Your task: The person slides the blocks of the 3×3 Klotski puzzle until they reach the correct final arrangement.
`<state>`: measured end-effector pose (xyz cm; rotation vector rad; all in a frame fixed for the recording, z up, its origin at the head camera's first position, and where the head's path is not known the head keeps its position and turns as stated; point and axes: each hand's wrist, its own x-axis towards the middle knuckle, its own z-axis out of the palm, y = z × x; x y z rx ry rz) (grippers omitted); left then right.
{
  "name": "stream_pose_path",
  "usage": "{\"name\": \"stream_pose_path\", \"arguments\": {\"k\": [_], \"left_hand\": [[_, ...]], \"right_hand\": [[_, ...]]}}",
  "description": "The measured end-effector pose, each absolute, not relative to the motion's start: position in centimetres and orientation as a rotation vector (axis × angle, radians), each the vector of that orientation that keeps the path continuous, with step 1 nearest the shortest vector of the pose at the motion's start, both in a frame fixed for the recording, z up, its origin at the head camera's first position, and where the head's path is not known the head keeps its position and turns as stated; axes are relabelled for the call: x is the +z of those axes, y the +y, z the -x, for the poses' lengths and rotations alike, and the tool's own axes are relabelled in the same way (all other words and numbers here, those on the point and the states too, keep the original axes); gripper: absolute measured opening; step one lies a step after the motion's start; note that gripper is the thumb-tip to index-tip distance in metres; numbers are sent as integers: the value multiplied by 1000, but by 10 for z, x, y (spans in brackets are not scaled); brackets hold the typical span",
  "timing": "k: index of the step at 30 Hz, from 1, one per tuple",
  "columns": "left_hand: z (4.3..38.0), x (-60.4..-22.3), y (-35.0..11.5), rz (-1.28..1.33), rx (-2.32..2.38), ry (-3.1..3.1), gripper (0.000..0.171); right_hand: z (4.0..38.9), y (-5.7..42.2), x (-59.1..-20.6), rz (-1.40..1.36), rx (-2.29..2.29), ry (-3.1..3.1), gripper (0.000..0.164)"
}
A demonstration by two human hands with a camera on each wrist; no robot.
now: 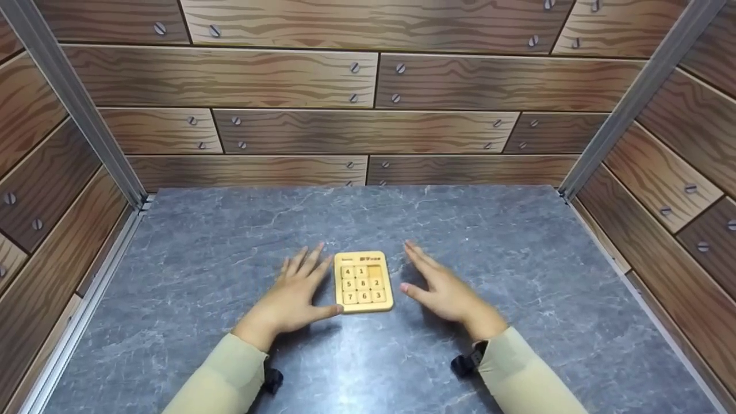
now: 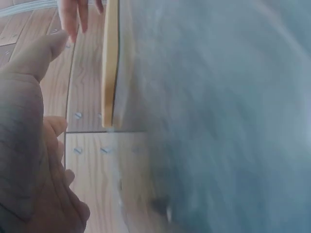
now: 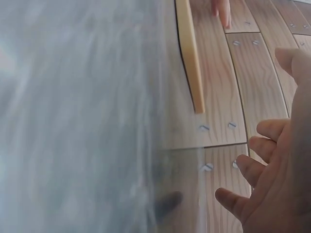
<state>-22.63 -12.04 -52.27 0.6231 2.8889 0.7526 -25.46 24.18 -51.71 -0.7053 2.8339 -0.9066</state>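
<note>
A yellow sliding number puzzle point(image 1: 363, 282) lies flat on the dark marbled table, between both hands. Its tiles read 4, 1 and a gap at the top right, then 5, 8, 2, then 7, 6, 3. Just left of it is the left hand point(image 1: 296, 293), fingers spread, thumb tip close to the puzzle's lower left corner; whether it touches I cannot tell. On the other side, the right hand point(image 1: 445, 290) stays apart from the puzzle with its fingers extended. Both wrist views show the puzzle's thin edge point(image 2: 111, 63) point(image 3: 190, 58) and the hands holding nothing.
The marbled table point(image 1: 241, 224) is bounded by wood-patterned panels point(image 1: 287, 77) at the back and both sides. Metal posts point(image 1: 86, 103) stand at the rear corners. A black band point(image 1: 471, 359) sits on the right wrist, beside a light sleeve point(image 1: 526, 368).
</note>
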Motion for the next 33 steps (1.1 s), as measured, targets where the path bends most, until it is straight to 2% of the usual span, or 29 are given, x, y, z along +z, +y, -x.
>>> {"name": "stream_pose_path", "arguments": {"k": [8, 23, 33], "left_hand": [[227, -524, -111, -640, 761, 2875, 105], [230, -524, -105, -616, 709, 2833, 89], [231, -523, -100, -617, 723, 2790, 87]], "right_hand": [[247, 227, -516, 780, -814, 2811, 88], [246, 209, -511, 946, -617, 2661, 72], [240, 208, -508, 957, -481, 2695, 73]]}}
